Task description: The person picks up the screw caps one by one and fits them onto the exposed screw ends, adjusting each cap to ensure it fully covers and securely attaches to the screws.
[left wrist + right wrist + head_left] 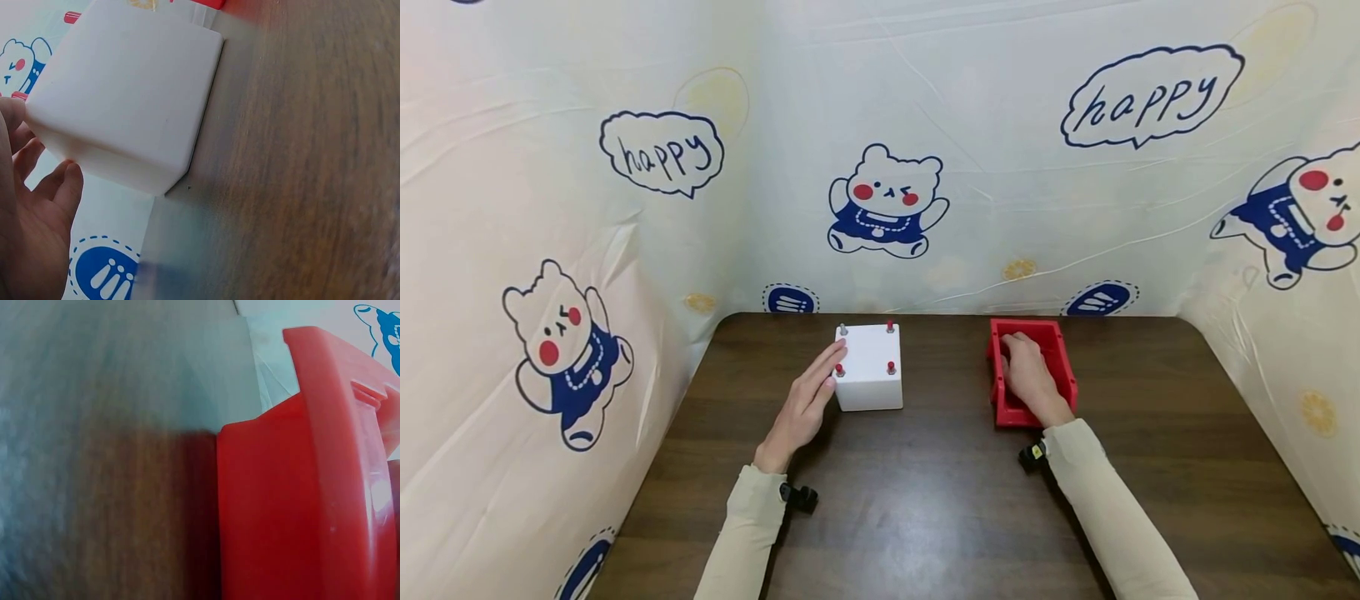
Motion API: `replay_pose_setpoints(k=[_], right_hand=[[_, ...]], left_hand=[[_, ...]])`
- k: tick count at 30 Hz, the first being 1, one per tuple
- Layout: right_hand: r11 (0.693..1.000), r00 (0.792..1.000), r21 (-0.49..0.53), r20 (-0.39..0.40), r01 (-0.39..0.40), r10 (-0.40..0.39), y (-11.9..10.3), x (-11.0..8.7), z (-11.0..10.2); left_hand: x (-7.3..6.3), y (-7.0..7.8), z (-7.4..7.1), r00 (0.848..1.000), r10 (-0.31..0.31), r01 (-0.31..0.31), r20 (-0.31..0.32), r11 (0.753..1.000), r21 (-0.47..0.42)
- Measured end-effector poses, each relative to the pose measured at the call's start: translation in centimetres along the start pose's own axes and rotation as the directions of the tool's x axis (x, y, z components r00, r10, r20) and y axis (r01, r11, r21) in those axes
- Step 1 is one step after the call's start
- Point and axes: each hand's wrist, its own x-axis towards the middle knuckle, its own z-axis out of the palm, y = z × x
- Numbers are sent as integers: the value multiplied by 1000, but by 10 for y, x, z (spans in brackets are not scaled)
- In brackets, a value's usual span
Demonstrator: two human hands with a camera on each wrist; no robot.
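A white box sits on the table, with small upright pegs near the corners of its top. Three of them are red, such as the front right peg; the back left peg is grey. My left hand rests against the box's left side, fingers extended along its edge and thumb near the front left peg. To the right, my right hand reaches down into a red bin. Its fingers bend toward the bin's floor; the fingertips are hidden, and I cannot tell whether they hold anything.
A dark wooden table carries the box and the bin. Pale printed cloth hangs behind the table and along both sides. The bin's raised red wall stands beside my right wrist.
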Motion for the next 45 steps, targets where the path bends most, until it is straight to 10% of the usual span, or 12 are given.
replay_pose_setpoints(k=[45], right_hand=[[998,980,24,-194,53,-47,-19,-4,-19]], left_hand=[[2,-2,1,998,59,-59,-22,998,14]])
